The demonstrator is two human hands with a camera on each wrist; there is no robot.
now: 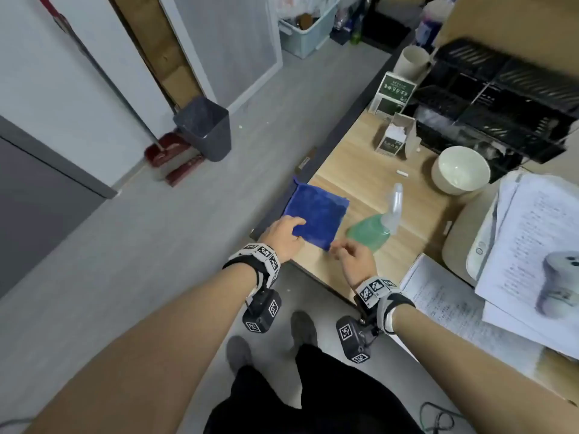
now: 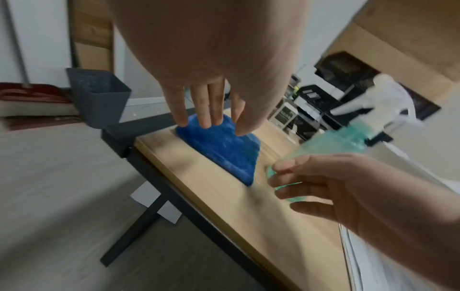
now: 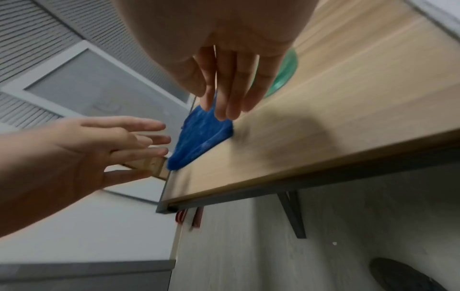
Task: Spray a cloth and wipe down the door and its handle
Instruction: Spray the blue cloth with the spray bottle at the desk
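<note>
- The left hand (image 1: 286, 234) reaches with straight, relaxed fingers over the near left edge of the blue cloth (image 1: 316, 214). Its fingertips look to be at or just on the fabric, but nothing is gripped yet.
- The right hand (image 1: 355, 257) is loosely spread and holds nothing. It hovers just short of the green spray bottle (image 1: 374, 228), which lies on its side on the desk (image 1: 354, 158) just beyond the fingers.
- The cloth sits at the corner of the desk under the left hand's fingers, and its far edge runs right along the desk's rim. A sweeping grab rather than a pinch could likely push it off onto the floor.
- The lying bottle may roll away from the right hand if nudged at its rounded belly, toward the white bowl (image 1: 459, 172) further out.
- With the nozzle pointing away from the right hand, a hasty lift could leave the trigger facing wrongly, so spray might hit the papers (image 1: 529, 233) to that hand's right and not the cloth.
</note>
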